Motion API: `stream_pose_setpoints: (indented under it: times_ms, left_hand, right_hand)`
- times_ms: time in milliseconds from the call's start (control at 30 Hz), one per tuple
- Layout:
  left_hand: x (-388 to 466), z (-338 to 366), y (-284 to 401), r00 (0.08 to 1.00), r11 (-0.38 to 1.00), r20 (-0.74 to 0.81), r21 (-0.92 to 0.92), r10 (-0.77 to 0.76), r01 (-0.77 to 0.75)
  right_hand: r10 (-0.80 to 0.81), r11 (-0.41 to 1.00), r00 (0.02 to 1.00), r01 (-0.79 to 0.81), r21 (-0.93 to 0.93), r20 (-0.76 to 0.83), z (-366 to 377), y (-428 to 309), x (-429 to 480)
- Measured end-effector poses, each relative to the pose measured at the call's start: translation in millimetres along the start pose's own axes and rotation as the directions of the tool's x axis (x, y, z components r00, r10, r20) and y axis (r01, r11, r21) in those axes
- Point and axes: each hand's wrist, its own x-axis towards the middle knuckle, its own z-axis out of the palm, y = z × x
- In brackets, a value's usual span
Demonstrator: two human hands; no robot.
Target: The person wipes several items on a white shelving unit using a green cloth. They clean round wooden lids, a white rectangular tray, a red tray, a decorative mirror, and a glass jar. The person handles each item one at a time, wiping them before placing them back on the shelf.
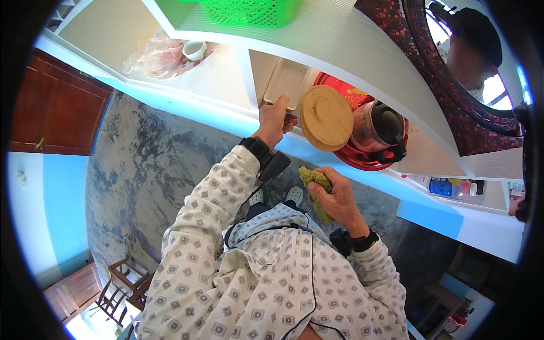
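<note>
My left hand (275,119) grips the near end of a shallow, pale plastic tray (288,80) in a white shelf compartment, thumb on top. Bunched in my right hand (340,197) is a green cloth (316,180), held in front of the shelf. Just right of the tray is a round wooden lid or board (327,118). Beside it stands a pot or kettle with a dark lid and handle (384,127). Both overlap a red round tray (352,159) that juts over the shelf's front edge.
The left compartment holds a plate (187,72) with a small white cup (194,50) and a plastic bag (159,53). A green basket (250,12) sits on top. A dark-framed mirror (442,80) stands at right. Bottles (450,187) lie lower right; a wooden chair (121,284) stands behind.
</note>
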Motion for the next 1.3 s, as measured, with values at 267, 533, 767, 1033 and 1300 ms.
stream_pose_setpoints:
  times_ms: [267,533,767,1033,1300]
  left_hand:
    - [-3,-4,-7,0.999,0.998,0.012,-0.05,0.039,-0.039]
    - [-27,-22,-21,0.999,0.998,-0.014,-0.06,-0.029,0.028]
    - [-42,-42,-28,0.991,0.987,-0.012,-0.089,-0.132,0.13]
    - [-75,-76,-46,1.0,0.964,0.019,-0.266,-0.006,0.011]
    - [-132,-111,-54,0.996,0.962,-0.015,-0.257,0.087,-0.088]
  right_hand:
    - [0.008,1.0,1.0,-0.008,-0.029,-0.012,3,1,-9]
    - [-0.001,1.0,0.999,0.002,-0.026,0.038,11,-5,-9]
    - [0.029,0.998,0.995,-0.035,0.061,0.092,14,-3,-6]
    - [0.079,0.946,0.978,-0.136,0.294,0.195,11,-7,-2]
    - [0.027,0.925,0.957,-0.133,0.356,0.289,12,-20,8]
